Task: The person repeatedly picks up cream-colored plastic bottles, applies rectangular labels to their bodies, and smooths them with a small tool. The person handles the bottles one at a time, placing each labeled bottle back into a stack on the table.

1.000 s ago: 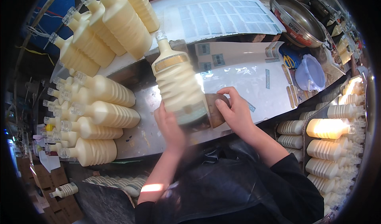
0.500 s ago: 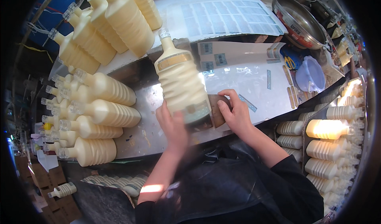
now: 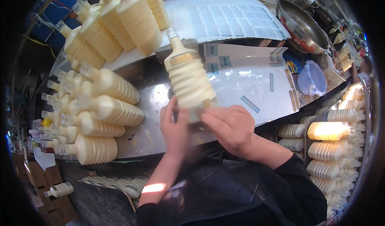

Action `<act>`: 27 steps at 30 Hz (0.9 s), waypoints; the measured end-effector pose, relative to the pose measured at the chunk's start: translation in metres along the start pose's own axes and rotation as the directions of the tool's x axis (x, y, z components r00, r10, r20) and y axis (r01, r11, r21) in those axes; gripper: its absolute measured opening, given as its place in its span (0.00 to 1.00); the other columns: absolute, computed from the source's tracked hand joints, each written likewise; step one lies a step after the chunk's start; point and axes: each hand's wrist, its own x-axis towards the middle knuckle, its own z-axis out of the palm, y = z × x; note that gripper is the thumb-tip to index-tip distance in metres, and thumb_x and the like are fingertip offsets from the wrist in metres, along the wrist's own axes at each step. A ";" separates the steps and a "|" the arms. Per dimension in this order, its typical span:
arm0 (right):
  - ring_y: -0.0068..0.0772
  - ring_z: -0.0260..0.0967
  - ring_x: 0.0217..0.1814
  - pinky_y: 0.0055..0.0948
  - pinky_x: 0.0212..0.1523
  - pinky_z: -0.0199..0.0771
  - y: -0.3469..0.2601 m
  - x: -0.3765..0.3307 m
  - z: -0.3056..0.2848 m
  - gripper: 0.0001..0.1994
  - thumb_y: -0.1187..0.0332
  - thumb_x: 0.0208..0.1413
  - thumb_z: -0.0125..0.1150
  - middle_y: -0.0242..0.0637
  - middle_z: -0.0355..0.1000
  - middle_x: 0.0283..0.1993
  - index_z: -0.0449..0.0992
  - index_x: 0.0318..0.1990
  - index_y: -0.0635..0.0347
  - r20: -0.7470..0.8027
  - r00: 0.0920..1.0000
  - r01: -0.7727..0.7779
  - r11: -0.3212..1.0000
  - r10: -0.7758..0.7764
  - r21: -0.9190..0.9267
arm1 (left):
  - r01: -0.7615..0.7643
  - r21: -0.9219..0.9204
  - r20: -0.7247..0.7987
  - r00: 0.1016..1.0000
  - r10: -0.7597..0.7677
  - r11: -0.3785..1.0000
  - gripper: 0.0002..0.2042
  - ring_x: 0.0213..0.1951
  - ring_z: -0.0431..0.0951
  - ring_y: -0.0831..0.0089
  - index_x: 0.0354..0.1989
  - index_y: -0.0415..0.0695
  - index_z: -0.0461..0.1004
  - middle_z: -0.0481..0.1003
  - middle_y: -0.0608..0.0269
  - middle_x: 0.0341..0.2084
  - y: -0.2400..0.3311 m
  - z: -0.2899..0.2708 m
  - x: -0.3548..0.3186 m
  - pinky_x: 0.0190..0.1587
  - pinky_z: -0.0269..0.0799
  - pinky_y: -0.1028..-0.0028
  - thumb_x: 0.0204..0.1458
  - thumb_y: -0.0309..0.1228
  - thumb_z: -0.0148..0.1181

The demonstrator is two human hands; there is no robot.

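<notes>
A cream-coloured, ribbed glass bottle [image 3: 190, 79] with a clear neck and a gold band near its shoulder leans over the worktable, neck pointing away from me. My left hand [image 3: 175, 126] is closed around its lower left side, thumb on the front. Across the lower right of the bottle lies my right hand [image 3: 232, 130], fingers bent together with their tips against a pale grey-green strip [image 3: 196, 113] near the base. Whether the fingertips hold anything is hidden. Blur softens the left thumb and the bottle's lower end.
Cream bottles [image 3: 110, 109] lie stacked at left; more stand [image 3: 138, 23] behind. A white sheet [image 3: 240, 81] carries loose labels. A label sheet [image 3: 232, 19], metal pan [image 3: 302, 25], lilac bucket [image 3: 312, 78] and yellow-handled scissors [image 3: 292, 67] are farther off. Racked bottles [image 3: 327, 130] fill the right.
My right hand has left the brown block beside the bottle's base and moved left onto the bottle's lower front. My left hand still holds the bottle.
</notes>
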 end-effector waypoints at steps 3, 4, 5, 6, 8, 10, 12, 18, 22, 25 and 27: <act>0.35 0.76 0.40 0.31 0.37 0.70 -0.010 0.015 0.004 0.17 0.71 0.45 0.61 0.36 0.75 0.38 0.78 0.44 0.65 0.082 0.992 0.104 0.993 -0.099 -0.064 | 0.007 -0.062 0.003 1.000 -0.007 0.998 0.19 0.50 0.71 0.75 0.63 0.31 0.71 0.71 0.62 0.49 -0.003 0.000 0.002 0.58 0.66 0.75 0.69 0.31 0.54; 0.35 0.75 0.39 0.31 0.37 0.70 -0.015 0.013 0.009 0.17 0.71 0.44 0.60 0.36 0.74 0.37 0.78 0.43 0.66 0.126 0.980 0.160 0.986 -0.153 -0.054 | 0.013 -0.088 0.000 1.000 -0.013 0.996 0.19 0.51 0.71 0.75 0.63 0.31 0.71 0.72 0.62 0.50 -0.005 0.000 0.003 0.58 0.66 0.74 0.70 0.32 0.53; 0.35 0.74 0.38 0.30 0.37 0.70 -0.018 0.013 0.013 0.16 0.71 0.43 0.60 0.36 0.73 0.36 0.77 0.42 0.67 0.169 0.964 0.216 0.976 -0.206 -0.043 | 0.042 -0.140 0.004 0.999 -0.042 0.989 0.19 0.51 0.72 0.75 0.63 0.31 0.71 0.72 0.61 0.51 -0.004 0.000 0.004 0.59 0.66 0.74 0.70 0.32 0.51; 0.33 0.71 0.35 0.31 0.35 0.67 -0.018 0.016 0.014 0.14 0.70 0.42 0.58 0.36 0.70 0.33 0.76 0.38 0.66 0.114 0.967 0.234 0.970 -0.226 -0.068 | 0.070 -0.192 0.009 0.998 -0.070 0.979 0.19 0.51 0.72 0.75 0.63 0.32 0.71 0.73 0.60 0.51 -0.003 0.000 0.004 0.59 0.66 0.73 0.71 0.33 0.50; 0.34 0.74 0.42 0.30 0.38 0.68 -0.024 0.027 0.005 0.16 0.71 0.42 0.59 0.38 0.73 0.40 0.77 0.42 0.65 0.189 0.977 0.124 0.986 -0.101 -0.112 | 0.099 -0.238 0.013 0.995 -0.098 0.966 0.20 0.52 0.72 0.74 0.64 0.32 0.70 0.73 0.59 0.52 -0.005 -0.002 0.002 0.60 0.66 0.72 0.73 0.34 0.46; 0.35 0.74 0.42 0.31 0.40 0.68 -0.027 0.031 0.005 0.16 0.71 0.42 0.59 0.38 0.72 0.40 0.77 0.42 0.65 0.347 0.938 0.065 0.989 -0.015 -0.132 | 0.096 -0.228 0.028 0.995 -0.092 0.969 0.21 0.54 0.72 0.74 0.65 0.32 0.69 0.74 0.57 0.52 -0.008 -0.003 0.003 0.61 0.66 0.71 0.74 0.36 0.42; 0.35 0.73 0.41 0.32 0.40 0.69 -0.032 0.022 0.019 0.16 0.71 0.42 0.59 0.38 0.71 0.38 0.77 0.42 0.64 0.345 0.936 0.116 0.986 -0.068 -0.119 | 0.133 -0.271 0.048 0.991 -0.125 0.953 0.23 0.55 0.72 0.72 0.65 0.32 0.69 0.74 0.56 0.53 -0.007 -0.004 0.004 0.62 0.65 0.70 0.74 0.38 0.39; 0.38 0.77 0.26 0.35 0.28 0.73 -0.011 0.021 0.009 0.12 0.69 0.57 0.64 0.37 0.78 0.30 0.77 0.48 0.59 0.191 0.943 -0.261 0.961 0.273 -0.088 | 0.041 -0.200 0.029 0.999 -0.035 0.979 0.27 0.58 0.70 0.67 0.67 0.33 0.67 0.73 0.55 0.54 -0.015 -0.008 0.001 0.66 0.60 0.67 0.74 0.43 0.36; 0.43 0.77 0.24 0.37 0.27 0.74 0.007 0.012 -0.002 0.11 0.63 0.60 0.65 0.41 0.75 0.21 0.76 0.45 0.58 0.236 0.756 -0.631 0.775 0.611 0.014 | -0.082 0.016 0.040 0.996 0.082 0.996 0.31 0.60 0.67 0.63 0.68 0.31 0.64 0.70 0.52 0.56 -0.010 -0.002 -0.001 0.67 0.58 0.63 0.70 0.48 0.47; 0.38 0.74 0.21 0.35 0.26 0.71 0.019 -0.005 0.004 0.12 0.62 0.60 0.65 0.39 0.74 0.19 0.76 0.44 0.59 0.192 0.733 -0.671 0.740 0.653 0.043 | -0.126 0.256 0.004 0.992 0.129 0.958 0.32 0.56 0.68 0.55 0.67 0.32 0.63 0.68 0.49 0.51 -0.003 0.009 0.002 0.63 0.60 0.59 0.61 0.43 0.57; 0.34 0.72 0.20 0.33 0.26 0.70 0.029 -0.015 0.005 0.12 0.62 0.60 0.65 0.38 0.72 0.18 0.76 0.43 0.59 0.248 0.638 -0.765 0.635 0.729 0.105 | -0.124 0.322 -0.025 0.990 0.139 0.939 0.32 0.53 0.67 0.52 0.67 0.33 0.63 0.68 0.48 0.48 -0.003 0.013 0.003 0.62 0.61 0.57 0.58 0.40 0.60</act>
